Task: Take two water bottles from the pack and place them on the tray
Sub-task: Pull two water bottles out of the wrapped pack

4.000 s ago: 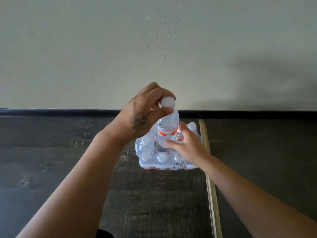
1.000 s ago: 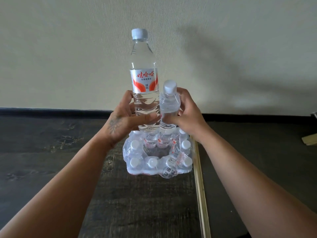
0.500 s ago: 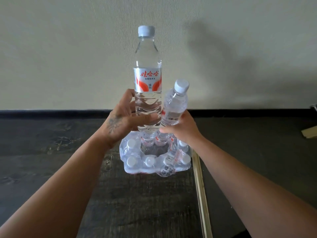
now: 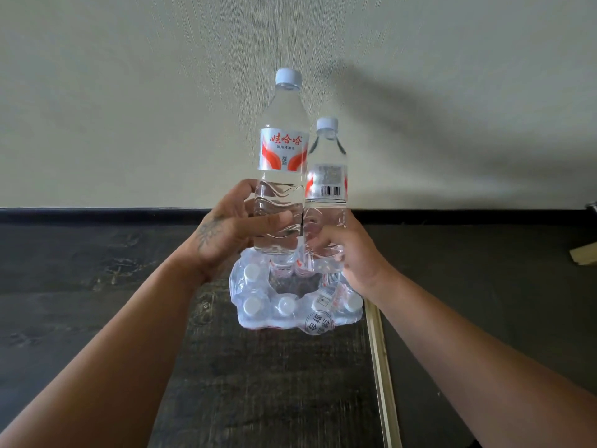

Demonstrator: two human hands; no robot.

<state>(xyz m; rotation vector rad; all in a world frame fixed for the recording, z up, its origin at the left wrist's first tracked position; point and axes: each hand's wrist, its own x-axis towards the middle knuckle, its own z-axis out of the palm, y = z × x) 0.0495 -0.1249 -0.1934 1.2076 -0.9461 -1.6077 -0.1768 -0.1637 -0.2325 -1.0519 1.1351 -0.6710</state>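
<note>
Head view, left hand: the left hand [image 4: 226,234] wraps its fingers [image 4: 274,219] around the lower body of the taller-looking bottle [image 4: 282,176], label facing the camera, held upright above the pack.
Head view, right hand: the right hand [image 4: 352,253] grips the second bottle [image 4: 326,189] near its base, barcode side showing; the two bottles stand side by side, touching or nearly so.
Pack: the shrink-wrapped pack [image 4: 290,302] sits on the dark wooden table [image 4: 97,286], just below both bottles, its plastic torn open at the top.
Progress: both bottles appear clear of the pack, so the taking looks done; placing them on the tray remains.
Hidden: no tray is in view, so its place cannot be told. The right hand's fingertips are behind its bottle. A pale strip [image 4: 378,350] runs along the table right of the pack; a pale object [image 4: 584,253] at the far right edge is cut off.
</note>
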